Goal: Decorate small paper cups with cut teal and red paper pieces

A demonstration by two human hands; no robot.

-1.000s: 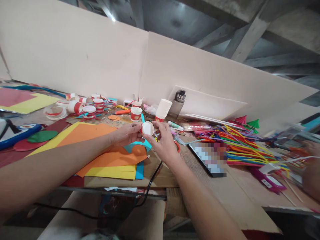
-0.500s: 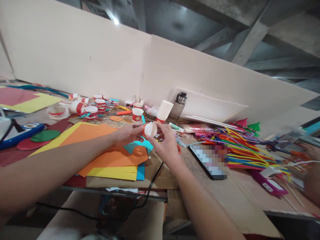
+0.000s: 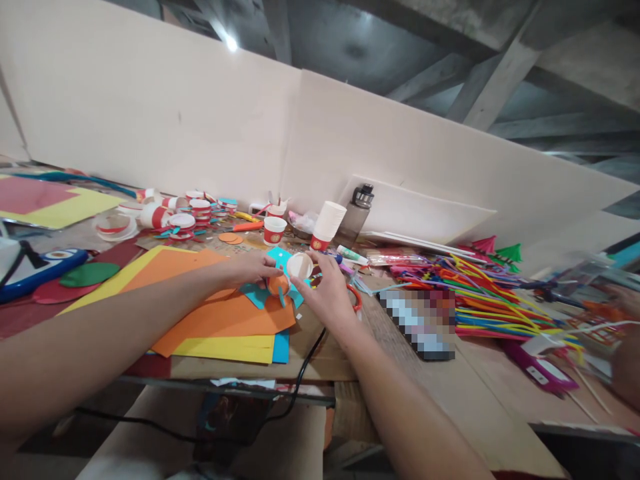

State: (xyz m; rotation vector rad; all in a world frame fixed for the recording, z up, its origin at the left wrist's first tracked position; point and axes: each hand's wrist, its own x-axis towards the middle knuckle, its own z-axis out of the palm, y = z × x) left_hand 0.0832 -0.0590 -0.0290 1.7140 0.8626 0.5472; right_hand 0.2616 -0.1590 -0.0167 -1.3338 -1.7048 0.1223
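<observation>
My left hand (image 3: pixel 257 270) pinches a small orange round piece (image 3: pixel 278 285) with a blue strip on it. My right hand (image 3: pixel 327 287) holds a short white paper cup piece (image 3: pixel 300 266) between thumb and fingers, its round face turned toward me. The two pieces are side by side, close together. Blue paper (image 3: pixel 256 296) lies under and around them, over orange sheets (image 3: pixel 235 320) and yellow sheets (image 3: pixel 225 348). Behind my hands stand a red and white cup (image 3: pixel 275 231) and a stack of white cups (image 3: pixel 329 223).
Several cut cups (image 3: pixel 183 225) lie at the back left. Red-handled scissors (image 3: pixel 357 299) are beside my right hand. Further right are a phone (image 3: pixel 415 327), colourful pipe cleaners (image 3: pixel 495 307) and a purple tool (image 3: pixel 543 370). A dark bottle (image 3: pixel 356 215) stands behind. Another person's arm (image 3: pixel 625 360) shows at the right edge.
My left hand has moved slightly down, and the orange piece with the blue strip now shows in front of its fingers. The white cup piece has tilted and shifted slightly down in my right hand.
</observation>
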